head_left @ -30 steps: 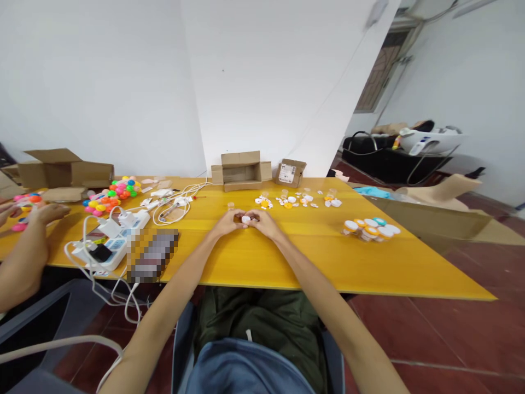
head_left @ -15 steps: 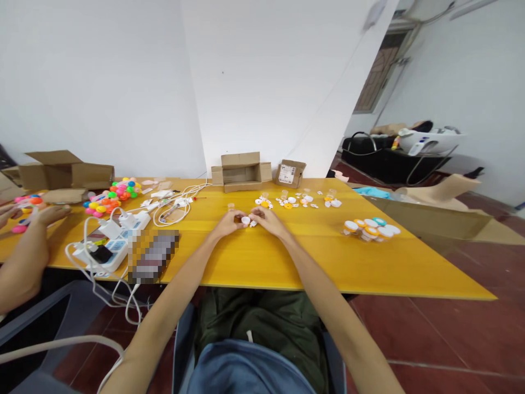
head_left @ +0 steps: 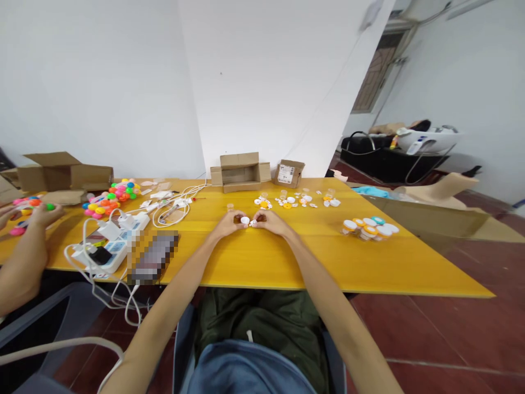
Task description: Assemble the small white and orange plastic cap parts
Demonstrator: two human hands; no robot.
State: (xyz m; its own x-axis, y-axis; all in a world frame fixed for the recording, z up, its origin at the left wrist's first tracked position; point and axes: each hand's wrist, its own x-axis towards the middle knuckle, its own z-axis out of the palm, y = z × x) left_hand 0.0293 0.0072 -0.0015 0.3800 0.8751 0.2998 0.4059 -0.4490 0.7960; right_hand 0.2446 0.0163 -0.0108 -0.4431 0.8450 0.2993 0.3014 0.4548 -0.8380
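My left hand [head_left: 229,223] is closed around a small round white cap [head_left: 245,220] over the middle of the yellow table [head_left: 254,262]. Facing it, my right hand [head_left: 267,221] pinches a small white piece with dark specks [head_left: 253,223], close beside the cap. Just behind my left hand stands a small clear cup [head_left: 230,207]. Farther back lie loose white and orange lids and small parts [head_left: 288,203], with several clear cups among them.
A cluster of lidded jars [head_left: 371,227] stands at the right. Cardboard boxes [head_left: 240,171] line the wall. At left are a power strip [head_left: 123,241], a phone [head_left: 153,257], white cables [head_left: 180,205], and colourful balls [head_left: 110,202] near a co-worker's hands [head_left: 45,214].
My right fingers have drawn slightly back from the cap, with the small white piece still in them. The co-worker's hand at the left now has a green ball by it.
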